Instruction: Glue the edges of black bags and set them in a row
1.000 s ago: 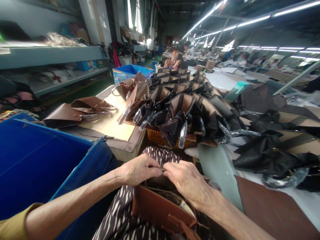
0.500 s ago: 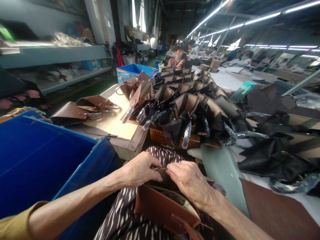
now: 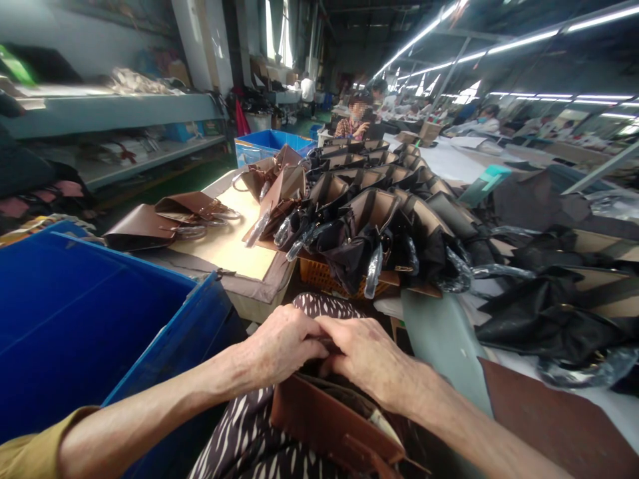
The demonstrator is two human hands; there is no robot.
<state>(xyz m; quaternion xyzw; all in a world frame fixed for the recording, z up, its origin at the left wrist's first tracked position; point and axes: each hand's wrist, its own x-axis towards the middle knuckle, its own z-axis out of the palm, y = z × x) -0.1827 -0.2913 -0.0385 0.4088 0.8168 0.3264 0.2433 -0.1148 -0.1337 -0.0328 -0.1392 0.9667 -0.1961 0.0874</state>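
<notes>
A brown leather handbag [image 3: 334,420] rests on my lap over patterned cloth [image 3: 244,426], its mouth gaping and a dark lining showing inside. At the bag's far edge my left hand [image 3: 284,340] is closed, thumb and fingers pinching the rim. Right against it, my right hand [image 3: 367,356] is closed with bent fingers on the same edge. The fingertips of both hands meet there and cover the spot they grip. A brown strap lies across the near side of the bag.
To my left stands a deep blue bin [image 3: 100,313]. Ahead, many black-and-tan bags [image 3: 374,206] crowd the table, with brown bags [image 3: 144,226] on a cream board [image 3: 239,246]. Black bags [image 3: 559,306] and a brown sheet [image 3: 549,419] lie to the right. Another person [image 3: 352,123] sits beyond.
My right hand has shifted left and turned in toward my left hand, so the fingers now overlap at the bag's edge. The bag stays on my lap.
</notes>
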